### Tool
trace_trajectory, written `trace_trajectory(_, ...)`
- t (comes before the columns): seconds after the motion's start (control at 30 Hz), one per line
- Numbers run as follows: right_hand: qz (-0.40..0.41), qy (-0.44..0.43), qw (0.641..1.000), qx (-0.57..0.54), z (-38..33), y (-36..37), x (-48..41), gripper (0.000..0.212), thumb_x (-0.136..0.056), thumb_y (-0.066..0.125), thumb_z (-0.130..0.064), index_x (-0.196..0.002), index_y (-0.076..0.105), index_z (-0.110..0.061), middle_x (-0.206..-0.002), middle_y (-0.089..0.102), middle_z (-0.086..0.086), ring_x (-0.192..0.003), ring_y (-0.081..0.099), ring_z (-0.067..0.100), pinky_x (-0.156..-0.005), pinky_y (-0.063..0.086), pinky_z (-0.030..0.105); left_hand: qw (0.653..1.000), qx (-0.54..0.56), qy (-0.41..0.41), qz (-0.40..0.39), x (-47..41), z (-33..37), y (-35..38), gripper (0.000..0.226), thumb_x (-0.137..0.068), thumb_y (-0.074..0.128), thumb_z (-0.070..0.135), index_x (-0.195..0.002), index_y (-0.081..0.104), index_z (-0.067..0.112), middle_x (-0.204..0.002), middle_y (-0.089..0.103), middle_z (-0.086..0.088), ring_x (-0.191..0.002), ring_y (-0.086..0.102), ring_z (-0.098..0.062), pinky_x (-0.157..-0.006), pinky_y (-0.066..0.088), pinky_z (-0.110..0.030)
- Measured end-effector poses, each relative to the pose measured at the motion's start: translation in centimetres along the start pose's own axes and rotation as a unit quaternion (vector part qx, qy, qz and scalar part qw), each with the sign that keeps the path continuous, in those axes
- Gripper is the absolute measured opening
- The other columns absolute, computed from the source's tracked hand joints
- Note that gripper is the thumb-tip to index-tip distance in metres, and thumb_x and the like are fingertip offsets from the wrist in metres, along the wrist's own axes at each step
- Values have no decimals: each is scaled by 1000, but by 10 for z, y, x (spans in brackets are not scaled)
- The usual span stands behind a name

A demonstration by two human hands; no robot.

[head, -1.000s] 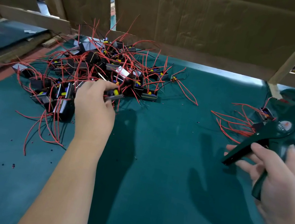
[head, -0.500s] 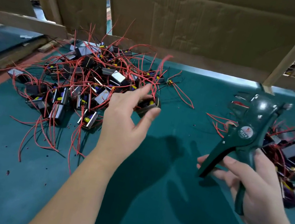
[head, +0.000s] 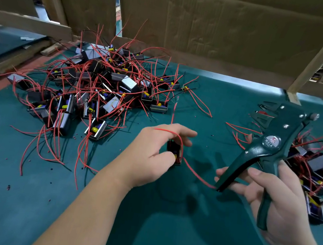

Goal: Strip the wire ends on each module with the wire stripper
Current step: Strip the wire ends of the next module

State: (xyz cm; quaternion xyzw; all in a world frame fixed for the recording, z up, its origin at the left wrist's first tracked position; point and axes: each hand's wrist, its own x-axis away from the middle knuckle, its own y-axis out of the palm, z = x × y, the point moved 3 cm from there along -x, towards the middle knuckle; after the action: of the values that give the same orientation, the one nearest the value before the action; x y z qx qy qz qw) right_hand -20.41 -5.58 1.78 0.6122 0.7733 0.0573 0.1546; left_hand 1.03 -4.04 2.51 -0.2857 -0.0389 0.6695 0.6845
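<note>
My left hand (head: 150, 155) pinches a small black module (head: 175, 152) between thumb and fingers above the middle of the green mat. One of its red wires (head: 196, 175) trails right toward my right hand, and another loops up over my fingers. My right hand (head: 278, 199) grips the handles of a dark green wire stripper (head: 268, 145), held upright with its jaws at the top, pointing left. The stripper's jaws are apart from the wire.
A large tangled pile of modules with red wires (head: 100, 94) lies at the left back of the green mat (head: 159, 230). A smaller pile of modules (head: 316, 171) sits at the right behind the stripper. Cardboard walls and wooden slats (head: 216, 24) close off the back.
My left hand has carried a module from the left pile toward the mat's middle. My right hand with the stripper has come closer and lower, near the trailing wire.
</note>
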Motion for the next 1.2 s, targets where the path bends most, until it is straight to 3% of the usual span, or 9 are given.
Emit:
trace_trajectory(0.1,-4,0,1000,-9,0,0,0,36,-79,45,-2,-80,68,-29,-59,65,-9,-78,67,46,-69,53,65,997,-51,36,50,-2,3,1,61,-62,40,-6,-109,67,21,-102,67,15,-101,60,4,-90,43,-11)
trace_trajectory(0.23,7,5,1000,-11,-1,0,1,24,-77,46,-3,-97,56,-12,-52,61,-11,-77,67,46,-68,54,63,977,-59,99,181,-6,0,-6,52,-79,57,-14,-115,58,24,-106,56,4,-100,57,-9,-88,49,-25)
trace_trajectory(0.37,8,14,1000,-9,-2,3,1,26,-77,46,-4,-102,52,-6,-51,60,-11,-75,68,44,-66,54,64,960,71,29,269,-5,-3,-12,42,-79,66,-6,-93,52,30,-102,54,1,-94,55,-9,-70,49,-17)
trace_trajectory(0.53,11,34,999,-26,2,1,2,30,-75,50,-5,-104,56,-8,-77,70,5,-80,66,49,-68,54,64,910,266,-58,312,-7,-8,-13,64,-75,68,-17,-111,48,32,-130,42,5,-111,60,-13,-73,52,-16)
trace_trajectory(0.67,5,55,998,-40,5,3,1,34,-76,48,-3,-109,53,-5,-93,70,9,-79,65,47,-65,55,58,905,305,-137,263,-11,-16,-10,56,-79,64,-16,-125,55,15,-121,63,-6,-98,66,-5,-78,51,-15)
trace_trajectory(0.77,-6,66,996,-64,4,5,1,38,-76,44,-3,-113,52,-3,-98,71,6,-76,65,45,-62,55,56,949,219,-104,202,-11,-11,-8,33,-84,64,-9,-96,70,21,-89,75,8,-83,68,0,-75,51,-13)
trace_trajectory(0.9,-12,101,990,-94,2,10,2,47,-73,43,-8,-118,55,-6,-128,61,10,-73,64,44,-65,54,61,972,171,-67,145,-9,-3,-2,25,-84,69,3,-83,71,28,-75,73,10,-68,65,-3,-62,52,-18)
trace_trajectory(1.1,-21,139,984,-114,0,14,2,48,-70,44,-11,-117,57,-7,-126,61,19,-72,62,46,-65,53,61,991,56,-44,113,-5,2,3,22,-85,60,24,-101,55,38,-79,65,22,-79,62,1,-74,44,-16)
trace_trajectory(1.2,-42,157,979,-122,0,14,2,59,-63,57,-16,-121,55,-6,-124,61,24,-73,61,45,-65,53,59,993,47,-31,104,-4,3,7,18,-95,52,20,-104,60,34,-74,62,14,-64,61,5,-59,40,-9)
